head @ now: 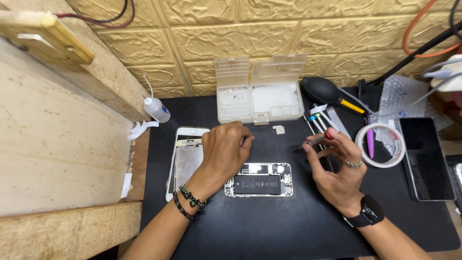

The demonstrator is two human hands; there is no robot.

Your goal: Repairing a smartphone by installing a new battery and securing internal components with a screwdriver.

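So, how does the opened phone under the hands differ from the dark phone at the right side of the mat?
The opened phone lies sideways with its black battery and inner parts bare; the dark phone lies lengthwise, closed, showing only a blank black face. The left hand rests at the opened phone's top edge, while nothing touches the dark phone. Both lie flat on the black mat.

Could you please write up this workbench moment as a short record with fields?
Surface: black mat
Left hand: fingers bunched above the top edge of the opened phone, battery showing
Right hand: pinches a slim tool
Beside left wrist: detached screen panel
Behind: clear parts box, lid up
Right side: tape roll, dark phone
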